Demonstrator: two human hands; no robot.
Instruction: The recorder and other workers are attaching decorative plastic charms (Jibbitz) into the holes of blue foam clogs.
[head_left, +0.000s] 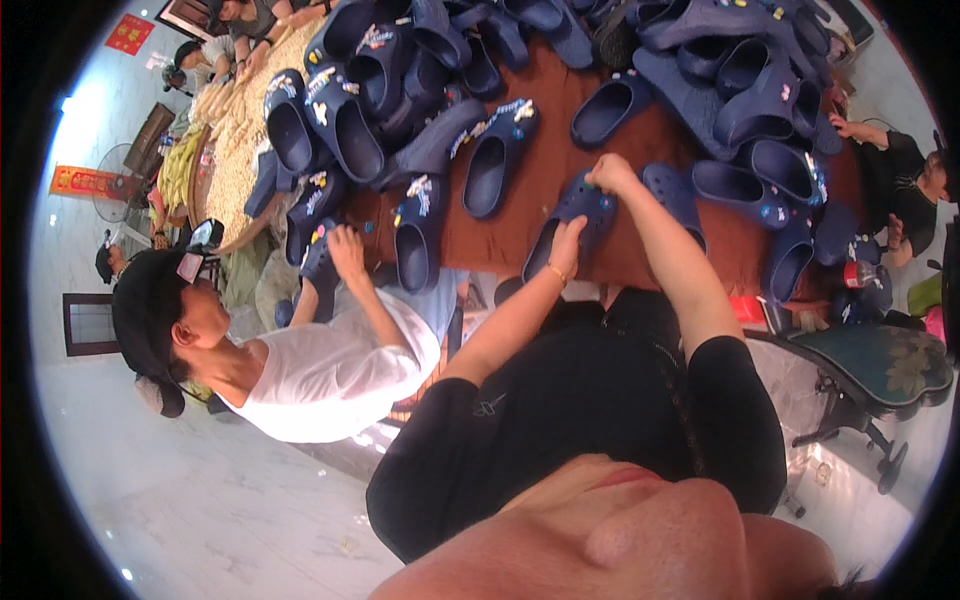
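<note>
L hand (568, 248) is wrapped partway round the R side of a dark blue clog (580, 212), fingers curled in & holding it, wrist w/ a thin gold bracelet (556, 274). L forearm runs from the near L, angled far & R, elbow bent – sleeve ends by the elbow.

R hand (614, 175) sits farther off, at the clog's far end; its forearm reaches out from the near R, slanting far & L, elbow only a bit bent. Fingers bunched, nearly closed, knuckles up, tips at the toe by a tiny green bit – can't tell if they pinch anything.

Clog is at the near edge of the table, btwn the two hands, toe pointing far & slightly R, foot opening near & L. Just R of it, past the R forearm, lies another blue clog (675, 198). Brown cloth (552, 120) covers the table; big clog heaps lie far L & far R, w/ a charm-trimmed clog (490, 165) set L of the hands. Farther L, a co-worker in a white shirt (335, 375) has both hands at a separate clog (318, 258)
</note>
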